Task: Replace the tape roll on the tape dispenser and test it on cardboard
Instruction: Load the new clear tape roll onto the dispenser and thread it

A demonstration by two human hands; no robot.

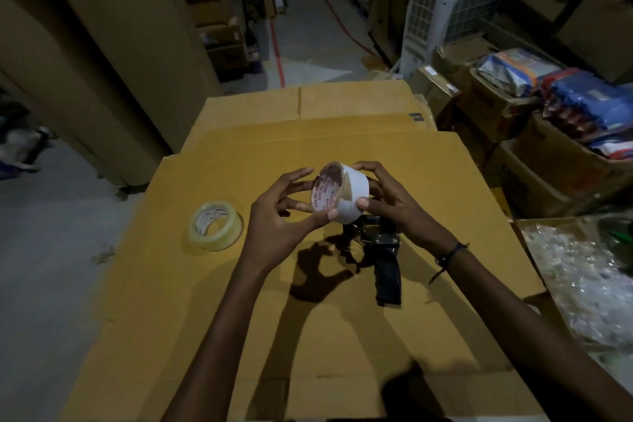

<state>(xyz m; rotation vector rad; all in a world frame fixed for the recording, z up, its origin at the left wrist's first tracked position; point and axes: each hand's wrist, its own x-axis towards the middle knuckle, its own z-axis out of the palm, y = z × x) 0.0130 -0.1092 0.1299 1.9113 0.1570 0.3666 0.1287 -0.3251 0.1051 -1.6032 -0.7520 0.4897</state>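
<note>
Progress, as I judge it: both hands, left hand point(274, 212) and right hand point(394, 202), have fingers clamped on the white roll point(346, 193), tape dispenser point(380, 250) lies unloaded on the cardboard point(239, 319), clear roll point(215, 226) aside, loading and testing remain.

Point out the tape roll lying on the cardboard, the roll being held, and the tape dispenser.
Lying clear tape roll point(215, 225): head view, on its top rim.
Held white tape roll point(346, 195): head view, on its outer band.
Tape dispenser point(388, 279): head view, on its black handle.
</note>
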